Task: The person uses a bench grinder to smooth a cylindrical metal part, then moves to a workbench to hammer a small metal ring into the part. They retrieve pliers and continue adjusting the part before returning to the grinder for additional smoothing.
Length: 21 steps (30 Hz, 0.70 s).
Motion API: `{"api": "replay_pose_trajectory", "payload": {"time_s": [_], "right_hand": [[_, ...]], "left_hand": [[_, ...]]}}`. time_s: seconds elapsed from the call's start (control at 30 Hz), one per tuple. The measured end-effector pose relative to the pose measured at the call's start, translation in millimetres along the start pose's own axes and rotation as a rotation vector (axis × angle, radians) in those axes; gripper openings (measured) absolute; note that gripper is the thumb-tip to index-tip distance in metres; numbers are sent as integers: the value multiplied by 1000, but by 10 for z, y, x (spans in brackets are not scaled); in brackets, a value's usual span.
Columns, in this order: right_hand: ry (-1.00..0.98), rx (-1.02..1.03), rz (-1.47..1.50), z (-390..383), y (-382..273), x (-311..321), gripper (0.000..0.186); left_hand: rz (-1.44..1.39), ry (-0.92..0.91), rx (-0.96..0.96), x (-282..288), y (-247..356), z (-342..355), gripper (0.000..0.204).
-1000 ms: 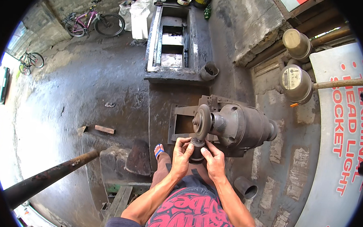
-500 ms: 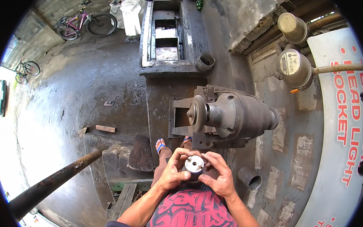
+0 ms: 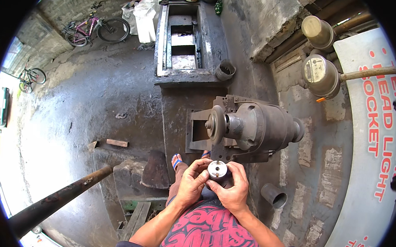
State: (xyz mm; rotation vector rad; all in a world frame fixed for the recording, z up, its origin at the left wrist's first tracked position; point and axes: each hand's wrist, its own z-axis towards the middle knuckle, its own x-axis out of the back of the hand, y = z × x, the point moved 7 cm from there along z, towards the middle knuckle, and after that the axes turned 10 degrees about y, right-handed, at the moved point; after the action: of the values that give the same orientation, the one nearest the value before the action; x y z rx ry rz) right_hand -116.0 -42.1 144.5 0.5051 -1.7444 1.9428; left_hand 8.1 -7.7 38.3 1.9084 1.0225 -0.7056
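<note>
Close in front of my body, a small dark cylinder with a round silver end cap [image 3: 217, 169] sits between both hands. The cap faces up, with a hole in its centre and small brownish bits at its rim. My left hand [image 3: 191, 184] closes on its left side with thumb and fingers. From the right, my right hand [image 3: 233, 188] grips the same cylinder, its thumb on the near side. The cylinder's lower part is mostly hidden by my hands. Just beyond them stands a grey bench grinder [image 3: 265, 127] with a round wheel [image 3: 215, 125] on its left end.
An open-topped metal-framed box [image 3: 182, 80] stands ahead, with a small dark pot [image 3: 225, 70] at its corner. A short pipe [image 3: 273, 195] is at my right. A long rusty pole [image 3: 64, 197] slants in at left. Two round meters [image 3: 320, 72] hang on the right wall.
The cylinder has moved slightly up and right in the view, and its cap has turned. My fingers have shifted around it, with both thumbs now lower on the near side.
</note>
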Motion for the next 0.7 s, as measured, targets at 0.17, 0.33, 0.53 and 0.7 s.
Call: {"api": "replay_pose_trajectory", "payload": {"time_s": [0.17,0.33,0.53,0.7], "right_hand": [[-154,-140,185,49,151,-34,52],[-261,-314,398,2,336,-107,51],[-70,-312,351,-25,445,-127,52],[-60,-368,339,4,577,-203,49]], "left_hand": [[-105,-58,117,19,-46,49,37],[-155,-60,227,10,-190,102,33],[214,47,-55,37,-127,225,30],[203,57,-30,20,-94,170,43]]}}
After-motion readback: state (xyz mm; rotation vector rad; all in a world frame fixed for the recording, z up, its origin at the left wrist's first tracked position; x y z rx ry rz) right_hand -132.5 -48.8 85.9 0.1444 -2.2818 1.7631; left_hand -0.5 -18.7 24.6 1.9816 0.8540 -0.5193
